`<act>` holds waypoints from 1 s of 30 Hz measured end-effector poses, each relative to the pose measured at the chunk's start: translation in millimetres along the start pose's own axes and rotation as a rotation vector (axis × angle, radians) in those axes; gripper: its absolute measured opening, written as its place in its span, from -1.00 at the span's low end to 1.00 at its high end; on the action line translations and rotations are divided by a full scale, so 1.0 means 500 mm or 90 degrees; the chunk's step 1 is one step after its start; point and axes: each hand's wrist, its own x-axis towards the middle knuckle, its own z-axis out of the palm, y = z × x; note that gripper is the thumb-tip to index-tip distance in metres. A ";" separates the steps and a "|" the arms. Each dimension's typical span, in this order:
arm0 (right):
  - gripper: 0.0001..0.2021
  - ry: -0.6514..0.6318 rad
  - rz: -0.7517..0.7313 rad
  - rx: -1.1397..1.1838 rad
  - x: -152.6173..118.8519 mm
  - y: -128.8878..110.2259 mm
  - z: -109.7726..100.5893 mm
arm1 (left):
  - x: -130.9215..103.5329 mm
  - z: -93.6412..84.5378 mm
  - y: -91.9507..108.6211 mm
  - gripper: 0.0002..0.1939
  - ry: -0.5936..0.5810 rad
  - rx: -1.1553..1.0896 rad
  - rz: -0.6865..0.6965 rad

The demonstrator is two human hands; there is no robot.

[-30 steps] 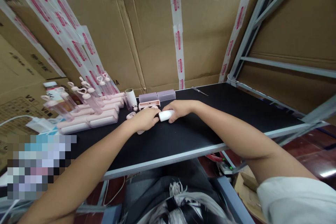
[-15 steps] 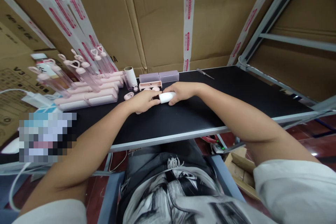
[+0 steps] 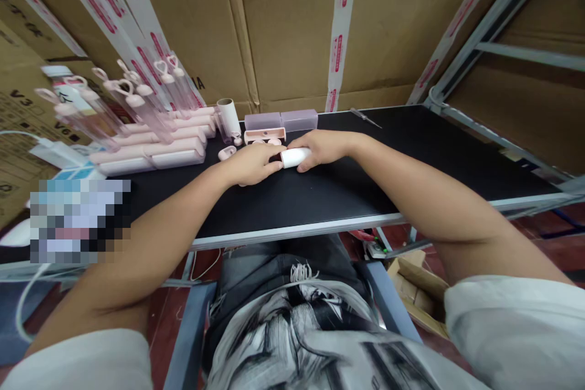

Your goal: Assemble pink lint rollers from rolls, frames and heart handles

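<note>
Black tabletop (image 3: 283, 210); pink cases (image 3: 183, 147) lined up toward its left. Right hand (image 3: 325, 147) closed round a white tube (image 3: 294, 158); left hand (image 3: 256, 163) placed at the white tube's open end — whether anything is pinched there cannot be told. White tube positioned between the hands, over the tabletop. Work at that end judged in hand; steady alignment presumably called for next.

Workshop, black workbench (image 3: 338, 198), cardboard partition (image 3: 292, 30)
</note>
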 end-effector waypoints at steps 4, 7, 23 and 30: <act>-0.51 -0.012 0.011 -0.004 -0.003 -0.005 -0.004 | 0.001 -0.001 0.004 -0.60 -0.001 0.045 -0.010; -0.49 -0.015 0.017 -0.002 -0.003 -0.006 -0.004 | 0.001 0.001 0.005 -0.62 0.001 0.050 -0.015; -0.48 -0.006 0.034 -0.001 -0.004 -0.011 0.000 | 0.006 0.010 -0.026 -0.59 0.026 -0.050 0.037; -0.48 -0.008 0.030 -0.012 -0.004 -0.011 0.001 | 0.005 0.011 -0.027 -0.60 0.025 -0.033 0.022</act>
